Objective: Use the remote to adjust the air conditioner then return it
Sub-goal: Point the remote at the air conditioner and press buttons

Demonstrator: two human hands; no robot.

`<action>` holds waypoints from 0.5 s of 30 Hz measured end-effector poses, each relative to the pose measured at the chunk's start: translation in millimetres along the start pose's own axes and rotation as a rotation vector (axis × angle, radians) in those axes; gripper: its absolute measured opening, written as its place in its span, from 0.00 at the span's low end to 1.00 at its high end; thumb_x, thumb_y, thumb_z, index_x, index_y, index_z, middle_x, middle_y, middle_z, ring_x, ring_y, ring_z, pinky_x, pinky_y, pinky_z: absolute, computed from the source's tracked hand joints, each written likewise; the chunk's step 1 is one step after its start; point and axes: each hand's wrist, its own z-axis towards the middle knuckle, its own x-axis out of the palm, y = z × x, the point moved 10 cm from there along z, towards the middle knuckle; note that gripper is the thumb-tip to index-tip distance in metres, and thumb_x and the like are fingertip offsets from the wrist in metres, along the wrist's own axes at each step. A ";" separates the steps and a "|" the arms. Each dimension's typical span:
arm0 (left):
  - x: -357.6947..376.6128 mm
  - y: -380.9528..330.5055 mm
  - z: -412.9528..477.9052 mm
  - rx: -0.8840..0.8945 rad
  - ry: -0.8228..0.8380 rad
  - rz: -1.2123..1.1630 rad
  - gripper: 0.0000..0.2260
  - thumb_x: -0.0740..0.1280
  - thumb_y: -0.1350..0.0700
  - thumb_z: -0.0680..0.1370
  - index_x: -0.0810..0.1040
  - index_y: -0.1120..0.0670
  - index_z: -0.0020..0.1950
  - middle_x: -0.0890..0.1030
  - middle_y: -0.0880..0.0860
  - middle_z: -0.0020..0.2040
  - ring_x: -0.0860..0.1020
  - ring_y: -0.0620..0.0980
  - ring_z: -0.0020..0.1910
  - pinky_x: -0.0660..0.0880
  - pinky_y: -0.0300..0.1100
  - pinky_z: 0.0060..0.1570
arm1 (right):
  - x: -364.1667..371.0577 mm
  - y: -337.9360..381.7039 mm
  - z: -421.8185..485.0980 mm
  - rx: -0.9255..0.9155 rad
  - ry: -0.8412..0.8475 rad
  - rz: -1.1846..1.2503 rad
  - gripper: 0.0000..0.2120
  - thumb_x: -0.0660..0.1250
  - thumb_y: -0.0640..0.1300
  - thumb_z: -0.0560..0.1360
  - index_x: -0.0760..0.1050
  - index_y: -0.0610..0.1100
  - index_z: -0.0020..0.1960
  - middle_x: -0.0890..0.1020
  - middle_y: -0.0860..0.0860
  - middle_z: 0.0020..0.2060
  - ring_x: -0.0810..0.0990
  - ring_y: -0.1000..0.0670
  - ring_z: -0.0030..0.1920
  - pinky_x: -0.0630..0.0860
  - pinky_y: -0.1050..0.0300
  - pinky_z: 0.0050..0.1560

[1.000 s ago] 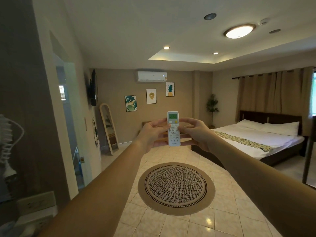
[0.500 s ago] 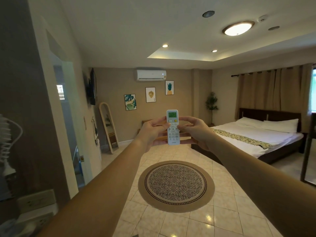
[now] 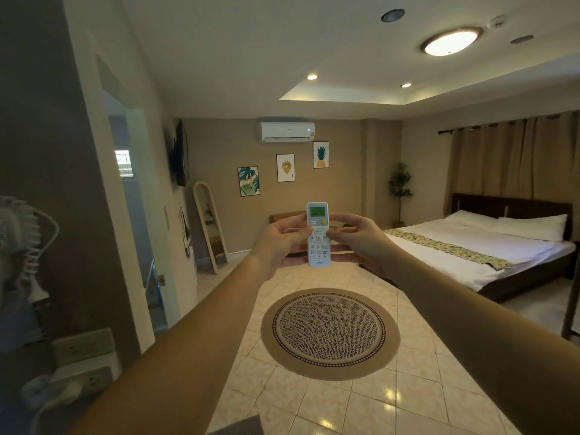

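Observation:
A white remote (image 3: 318,246) with a green screen and a yellow button stands upright at arm's length in the middle of the view. My left hand (image 3: 282,243) wraps its left edge and back. My right hand (image 3: 357,238) grips its right edge, thumb resting on the buttons. The remote's top end points toward the white air conditioner (image 3: 287,131), mounted high on the far wall straight ahead and above the remote.
A round woven rug (image 3: 329,332) lies on the tiled floor below my arms. A bed (image 3: 489,246) fills the right side. At left are a doorway (image 3: 138,221), a leaning mirror (image 3: 209,224), a white fan (image 3: 15,233) and wall sockets (image 3: 83,343).
My view has tilted slightly, so the room sits a little higher in the frame. Both hands keep the same hold on the remote.

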 end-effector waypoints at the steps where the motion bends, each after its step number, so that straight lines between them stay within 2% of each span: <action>1: 1.7 0.1 -3.5 0.000 -0.002 0.004 0.17 0.73 0.57 0.83 0.83 0.47 0.72 0.88 0.55 0.62 0.88 0.56 0.59 0.87 0.55 0.53 | -0.2 -1.0 -2.3 0.000 0.003 0.001 0.14 0.72 0.37 0.82 0.81 0.51 0.64 0.91 0.45 0.47 0.91 0.45 0.48 0.88 0.50 0.42; 5: 7.7 2.1 -17.3 -0.010 -0.014 -0.001 0.18 0.73 0.58 0.83 0.82 0.48 0.73 0.88 0.55 0.63 0.89 0.57 0.58 0.88 0.53 0.52 | 0.0 -5.4 -11.1 -0.005 0.014 -0.005 0.13 0.72 0.37 0.81 0.82 0.51 0.62 0.90 0.44 0.49 0.91 0.44 0.49 0.89 0.44 0.47; 9: 7.9 5.0 -31.3 -0.020 -0.046 0.008 0.17 0.74 0.57 0.83 0.84 0.45 0.71 0.90 0.51 0.59 0.90 0.51 0.53 0.88 0.45 0.42 | 4.0 -9.6 -19.0 -0.012 0.047 0.007 0.13 0.72 0.36 0.81 0.83 0.50 0.61 0.91 0.45 0.46 0.91 0.44 0.49 0.89 0.42 0.49; 11: 6.0 6.7 -37.4 -0.027 -0.064 0.009 0.16 0.74 0.57 0.83 0.84 0.44 0.69 0.91 0.49 0.56 0.91 0.49 0.50 0.88 0.45 0.40 | 7.5 -10.1 -23.4 -0.020 0.065 0.014 0.13 0.72 0.37 0.81 0.83 0.52 0.60 0.91 0.46 0.46 0.91 0.44 0.49 0.88 0.42 0.50; 15: -0.1 4.1 -46.3 -0.026 -0.086 0.007 0.15 0.74 0.58 0.83 0.85 0.43 0.66 0.91 0.47 0.53 0.91 0.45 0.45 0.87 0.44 0.38 | 17.4 -6.9 -31.1 -0.044 0.083 0.019 0.14 0.71 0.37 0.82 0.82 0.52 0.62 0.89 0.43 0.52 0.91 0.45 0.50 0.88 0.43 0.51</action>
